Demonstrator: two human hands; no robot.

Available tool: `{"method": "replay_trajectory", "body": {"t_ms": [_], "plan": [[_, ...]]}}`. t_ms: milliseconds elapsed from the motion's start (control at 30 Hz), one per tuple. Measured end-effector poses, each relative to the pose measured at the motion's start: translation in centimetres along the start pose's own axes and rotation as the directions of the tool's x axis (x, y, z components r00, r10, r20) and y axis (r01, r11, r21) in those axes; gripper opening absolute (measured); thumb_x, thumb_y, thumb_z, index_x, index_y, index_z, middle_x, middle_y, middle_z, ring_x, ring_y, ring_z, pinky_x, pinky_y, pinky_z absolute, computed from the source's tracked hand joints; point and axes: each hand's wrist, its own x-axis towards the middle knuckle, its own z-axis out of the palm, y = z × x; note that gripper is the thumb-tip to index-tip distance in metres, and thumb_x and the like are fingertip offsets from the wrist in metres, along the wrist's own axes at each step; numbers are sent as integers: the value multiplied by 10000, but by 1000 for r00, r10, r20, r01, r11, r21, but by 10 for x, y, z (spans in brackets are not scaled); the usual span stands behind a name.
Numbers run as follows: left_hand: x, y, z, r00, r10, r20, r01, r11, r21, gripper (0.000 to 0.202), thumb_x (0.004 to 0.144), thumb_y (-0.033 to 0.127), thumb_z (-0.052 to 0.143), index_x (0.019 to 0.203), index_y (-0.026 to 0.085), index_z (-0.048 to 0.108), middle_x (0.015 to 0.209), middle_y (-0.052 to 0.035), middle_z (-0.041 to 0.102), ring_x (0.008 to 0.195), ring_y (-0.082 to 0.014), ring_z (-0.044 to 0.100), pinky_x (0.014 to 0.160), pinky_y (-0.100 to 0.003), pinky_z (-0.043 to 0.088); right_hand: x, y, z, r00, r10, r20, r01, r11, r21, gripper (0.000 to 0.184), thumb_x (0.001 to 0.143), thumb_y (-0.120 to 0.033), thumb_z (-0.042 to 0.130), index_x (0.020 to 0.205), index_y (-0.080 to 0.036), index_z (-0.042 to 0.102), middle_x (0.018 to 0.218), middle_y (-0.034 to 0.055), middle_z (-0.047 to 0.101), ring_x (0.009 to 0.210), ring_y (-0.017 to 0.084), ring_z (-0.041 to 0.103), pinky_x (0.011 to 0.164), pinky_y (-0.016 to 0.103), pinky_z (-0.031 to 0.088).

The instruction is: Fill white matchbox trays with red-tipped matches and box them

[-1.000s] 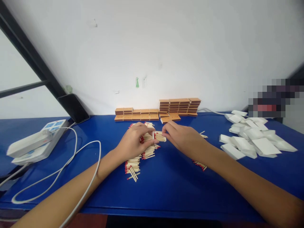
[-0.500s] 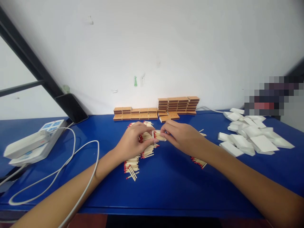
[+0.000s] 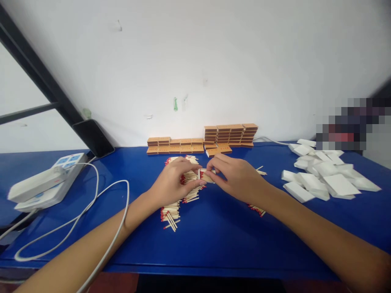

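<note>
- While the left hand (image 3: 175,181) holds the left end of a small white tray (image 3: 199,174), its thumb and forefinger are curved like a clamp, with the tray's end wall between their tips.
- The tray is in the middle of the view, above the blue table (image 3: 210,244), and inside it lie matches (image 3: 206,178), whose red heads are toward the left.
- The right hand (image 3: 232,176) is at the right part of the tray; its fingers are bent and the thumb is near to them, with only a narrow gap. I cannot tell if these fingers grip the tray or some matches.
- Under and beside the left hand spreads a long loose pile (image 3: 172,211) of matches with red heads.
- Near the right forearm lies a smaller group (image 3: 256,209) of matches, partly hidden by the arm.
- By the wall (image 3: 214,61) stand orange-brown matchboxes: low rows (image 3: 175,146) on the left, and a taller stack (image 3: 230,135) on the right.
- On the right side of the table there is a heap (image 3: 324,169) of white trays.
- On the left side are a power strip (image 3: 51,183), a black phone (image 3: 93,137) which leans, and a looped white cable (image 3: 126,195).
</note>
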Motion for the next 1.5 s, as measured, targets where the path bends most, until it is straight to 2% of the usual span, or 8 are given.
{"method": "replay_trajectory", "body": {"t_ms": [200,400,567,733,933,1100,1367,1500], "plan": [[0,-6,-2,996,-30,-83,38,995,97,312,912,413,814,1133,197,767,1014,-98,791,948,-256,704,843,-417,579,0,-4,-3,998,3,-62,-1,1000,26,178,1047,-276,523,944,-193,643,840,26,651,685,151,544,662,298,375],[-1,-18,-3,983,-96,-158,123,978,168,305,931,440,783,1104,190,771,984,-101,779,955,-276,703,848,-445,572,-4,-10,4,979,43,199,-55,997,52,105,1008,-260,607,949,-191,659,892,23,666,722,153,577,662,297,354],[-1,-15,-3,985,-93,-147,116,981,156,310,932,430,783,1109,177,767,997,-108,779,962,-273,699,852,-435,573,-5,-11,13,954,75,289,-110,988,105,86,1003,-256,608,964,-193,652,944,31,682,783,167,608,690,297,373],[0,-13,-2,988,-67,-140,89,984,157,224,952,385,760,1042,180,763,1020,-107,794,970,-273,691,863,-442,574,-4,-11,14,952,80,296,-122,984,126,54,980,-199,605,947,-189,647,930,31,678,794,167,601,699,295,377],[0,-13,-2,989,-64,-134,86,982,168,256,953,380,756,1088,164,767,968,-104,785,952,-272,685,845,-435,575,-3,-13,17,961,92,260,-134,980,147,89,948,-132,582,927,-187,649,874,12,658,748,152,565,695,289,366],[0,-13,-2,989,-68,-135,91,981,174,236,944,364,769,1075,167,772,954,-100,780,956,-272,687,846,-428,571,-1,-14,22,958,173,229,-211,965,153,140,997,-210,591,877,-189,660,812,4,631,716,147,539,683,290,351],[-1,-16,0,988,-42,-152,72,978,197,304,929,388,792,1129,161,762,983,-100,781,940,-267,692,832,-422,572,1,-15,24,952,206,227,-250,950,185,115,909,-129,620,844,-192,691,772,-15,614,701,136,527,671,285,344],[-2,-17,0,988,-39,-149,69,978,198,324,939,421,778,1129,159,766,970,-101,782,938,-269,687,823,-422,569,3,-17,24,948,219,233,-266,944,196,89,908,-167,642,842,-188,697,767,-12,620,700,139,531,672,288,349]]}}
